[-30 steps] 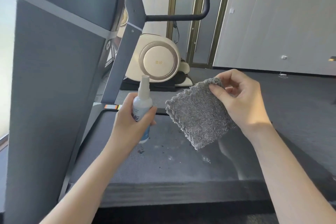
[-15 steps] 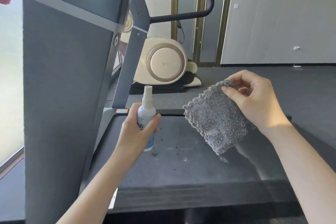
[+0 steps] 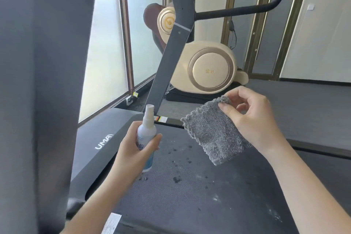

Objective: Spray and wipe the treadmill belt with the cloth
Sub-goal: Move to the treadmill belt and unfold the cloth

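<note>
The dark treadmill belt (image 3: 190, 201) fills the lower middle, speckled with dark crumbs and pale dust. My left hand (image 3: 133, 150) grips a small white spray bottle (image 3: 146, 131) upright over the belt's left side, nozzle up. My right hand (image 3: 252, 119) pinches the top corner of a grey fluffy cloth (image 3: 212, 135), which hangs in the air above the belt, to the right of the bottle. Neither bottle nor cloth touches the belt.
The treadmill's left upright (image 3: 38, 81) rises close by on the left, and a slanted upright (image 3: 171, 53) and a black handrail (image 3: 247, 7) stand behind. The motor cover (image 3: 102, 138) lies ahead of the belt. A cream massage chair (image 3: 209, 66) stands beyond, on grey carpet (image 3: 313, 108).
The view has swung left and closer, revealing the motor cover and window. Both hands keep their grips, bottle and cloth staying side by side above the belt.
</note>
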